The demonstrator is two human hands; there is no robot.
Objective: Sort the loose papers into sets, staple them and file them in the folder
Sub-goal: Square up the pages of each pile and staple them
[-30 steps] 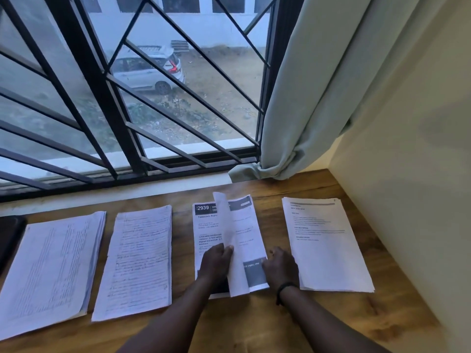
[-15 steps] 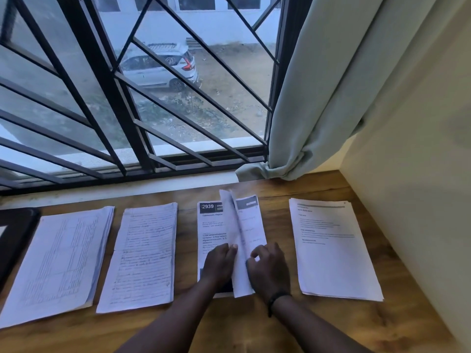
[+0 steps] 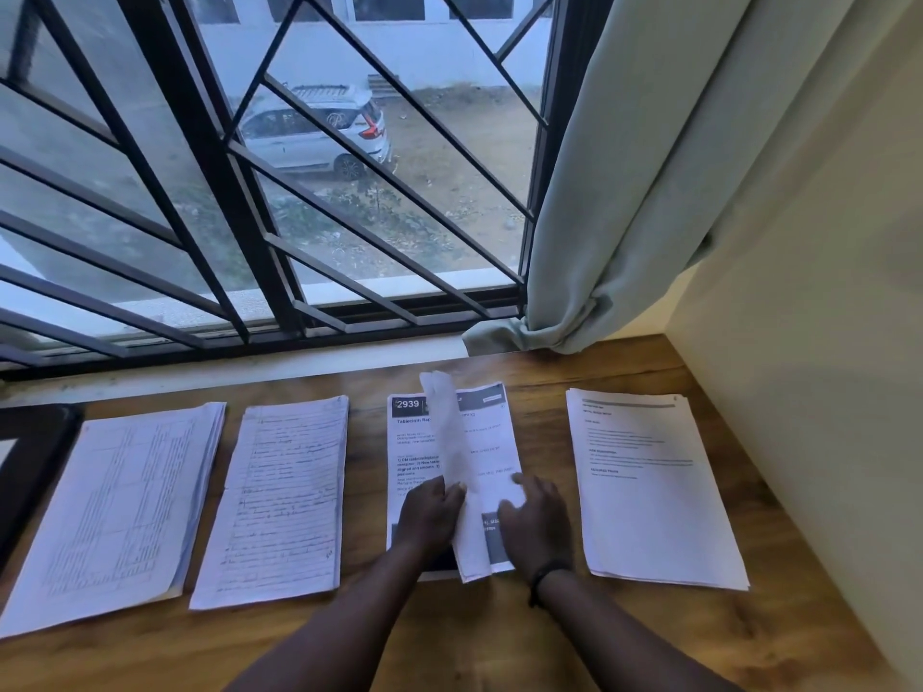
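dim daylight from window, warped edges

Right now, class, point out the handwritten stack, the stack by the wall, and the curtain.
handwritten stack [image 3: 284,496]: head view, middle of top page.
stack by the wall [image 3: 654,491]: head view, middle of top sheet.
curtain [image 3: 599,217]: head view, hanging folds.

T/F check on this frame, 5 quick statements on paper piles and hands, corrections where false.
1. Four piles of white paper lie in a row on the brown wooden table. True.
2. The left hand holds up a white sheet of the printed pile headed 2939. True.
3. The right hand rests on the rightmost pile of typed white pages. False: it lies on the 2939 pile, apart from that one.
4. The handwritten lined pile lies second from the left. True.
5. A stapler sits between the two left piles. False: no stapler is in view there.
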